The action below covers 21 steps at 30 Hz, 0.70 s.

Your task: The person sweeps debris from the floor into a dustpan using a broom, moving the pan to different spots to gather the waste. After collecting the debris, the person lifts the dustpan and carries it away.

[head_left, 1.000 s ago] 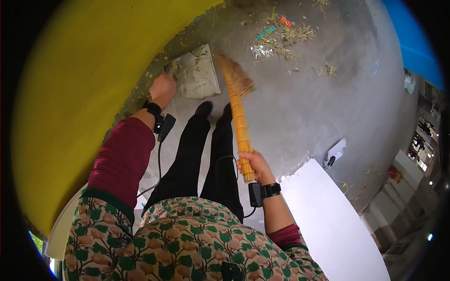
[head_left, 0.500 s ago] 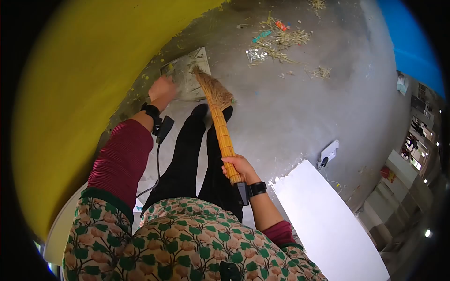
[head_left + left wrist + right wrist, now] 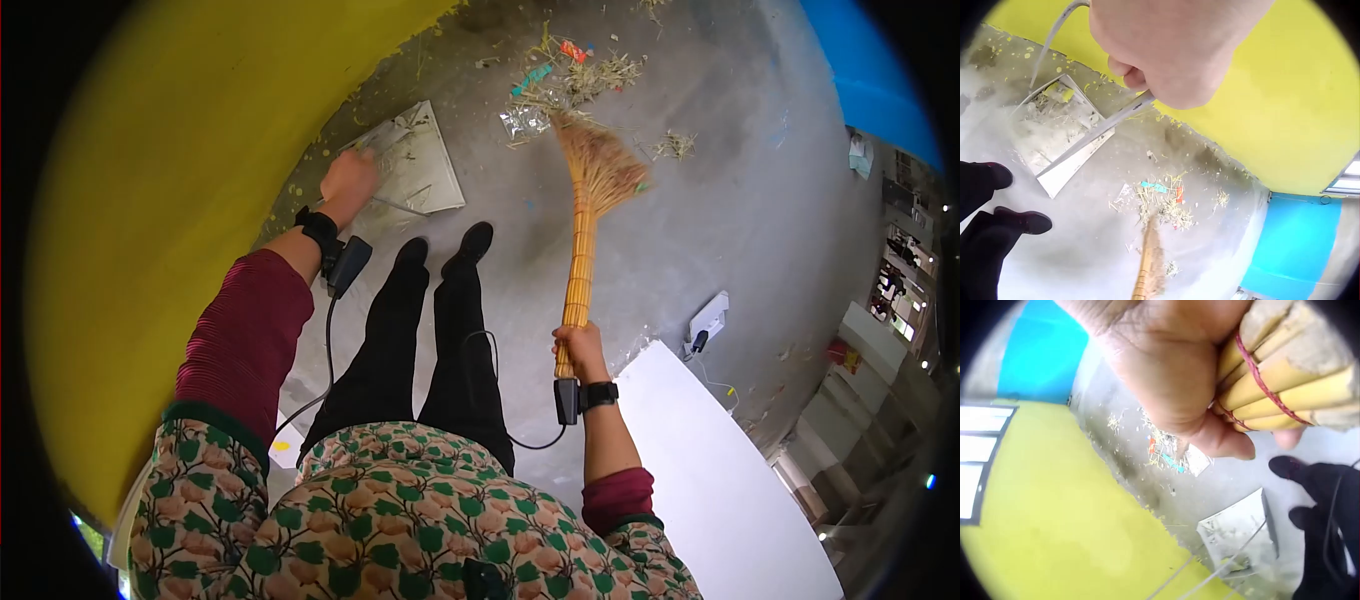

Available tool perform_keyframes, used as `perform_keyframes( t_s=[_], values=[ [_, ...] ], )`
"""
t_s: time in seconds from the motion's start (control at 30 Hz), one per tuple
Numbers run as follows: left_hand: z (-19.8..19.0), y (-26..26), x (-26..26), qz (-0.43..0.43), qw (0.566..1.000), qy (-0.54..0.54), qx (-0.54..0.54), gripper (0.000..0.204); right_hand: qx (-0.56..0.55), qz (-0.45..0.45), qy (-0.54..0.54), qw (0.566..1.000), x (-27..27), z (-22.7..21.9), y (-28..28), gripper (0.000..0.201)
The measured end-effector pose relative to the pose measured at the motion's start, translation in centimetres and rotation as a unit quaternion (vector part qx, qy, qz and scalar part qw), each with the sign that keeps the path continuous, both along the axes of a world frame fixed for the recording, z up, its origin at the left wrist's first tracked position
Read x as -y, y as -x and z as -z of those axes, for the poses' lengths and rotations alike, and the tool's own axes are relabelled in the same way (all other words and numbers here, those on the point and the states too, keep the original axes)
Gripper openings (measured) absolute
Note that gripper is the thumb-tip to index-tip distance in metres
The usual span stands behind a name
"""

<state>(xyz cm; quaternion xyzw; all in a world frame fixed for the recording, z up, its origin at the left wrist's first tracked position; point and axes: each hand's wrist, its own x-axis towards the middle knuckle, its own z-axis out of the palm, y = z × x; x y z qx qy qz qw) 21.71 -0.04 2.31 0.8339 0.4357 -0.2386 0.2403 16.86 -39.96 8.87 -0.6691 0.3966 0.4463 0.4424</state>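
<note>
My left hand [image 3: 350, 178] grips the thin grey bail handle [image 3: 1100, 130] of a white dustpan [image 3: 440, 165], its fingers curled round the bar in the left wrist view. The dustpan is at floor level by the yellow wall, with dirt and straw bits on its tray. My right hand [image 3: 582, 350] holds a straw broom [image 3: 580, 250] near the butt end of its bound stalk handle, where red cord [image 3: 1260, 378] shows. The fanned bristles [image 3: 600, 160] overlap the near edge of a litter pile [image 3: 600, 78] of straw, with a teal wrapper [image 3: 532, 80] and a red wrapper [image 3: 573, 51].
A yellow wall [image 3: 200, 150] rises on the left, a blue surface [image 3: 880, 80] at the far right. Next to the pile lies a shiny clear wrapper [image 3: 522, 123], with a smaller straw clump [image 3: 676, 146] to the right. A white panel [image 3: 710, 470] and a white socket box [image 3: 708, 318] with a plug are at right.
The broom first swung left across the dustpan and shoes, then right and forward to the litter pile. My left hand stays at the dustpan handle. The handle's bar now shows over the dustpan's near edge.
</note>
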Motion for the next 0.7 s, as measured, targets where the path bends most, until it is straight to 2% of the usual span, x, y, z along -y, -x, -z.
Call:
perform_keyframes(
  t_s=[0.07, 0.13, 0.2, 0.23, 0.27, 0.33, 0.4, 0.47, 0.57, 0.63, 0.67, 0.7],
  values=[
    [0.9, -1.0, 1.1, -0.015, 0.999, -0.022, 0.017, 0.041, 0.083, -0.096, 0.106, 0.986, -0.4, 2.7, -1.5, 0.013],
    [0.5, -2.1, 0.9, 0.000, 1.000, -0.028, -0.014, 0.041, 0.059, -0.082, 0.096, 0.990, -1.5, 5.4, -2.4, 0.016],
    [0.8, -2.1, -0.1, 0.012, 0.998, -0.041, -0.044, 0.040, -0.060, -0.110, 0.049, 0.991, -3.3, 6.9, -2.6, 0.019],
    [1.6, -2.0, -0.7, 0.019, 0.998, -0.049, -0.029, 0.040, -0.108, -0.128, 0.022, 0.986, -3.9, 6.7, -2.0, 0.018],
    [2.3, -1.5, -1.1, 0.026, 0.998, -0.053, -0.018, 0.040, -0.156, -0.077, -0.057, 0.983, -3.9, 6.0, -1.3, 0.018],
    [2.6, -1.2, -1.4, 0.028, 0.998, -0.062, -0.014, 0.040, -0.172, -0.049, -0.104, 0.978, -2.9, 4.0, 0.4, 0.018],
    [2.6, -1.0, -1.5, 0.035, 0.997, -0.056, -0.042, 0.041, -0.133, -0.011, -0.121, 0.984, -1.9, 0.2, 0.9, 0.019],
    [3.2, -0.6, -1.8, 0.028, 0.997, -0.063, -0.028, 0.041, -0.068, -0.013, -0.084, 0.994, -0.8, -1.3, -0.3, 0.018],
    [3.4, -0.7, -1.6, 0.025, 0.997, -0.071, -0.008, 0.042, -0.012, -0.045, -0.019, 0.999, 0.1, 2.5, -4.7, 0.015],
    [3.0, -0.5, -1.8, 0.026, 0.997, -0.077, -0.010, 0.042, -0.009, -0.021, -0.004, 1.000, -1.2, 5.5, -7.6, 0.014],
    [2.7, -0.6, -1.8, 0.022, 0.997, -0.071, -0.017, 0.042, -0.011, -0.021, -0.007, 1.000, -2.2, 6.2, -7.6, 0.014],
    [2.6, -0.6, -1.7, 0.019, 0.998, -0.061, -0.025, 0.042, -0.060, -0.061, -0.019, 0.996, -3.1, 6.8, -7.1, 0.015]
  ],
)
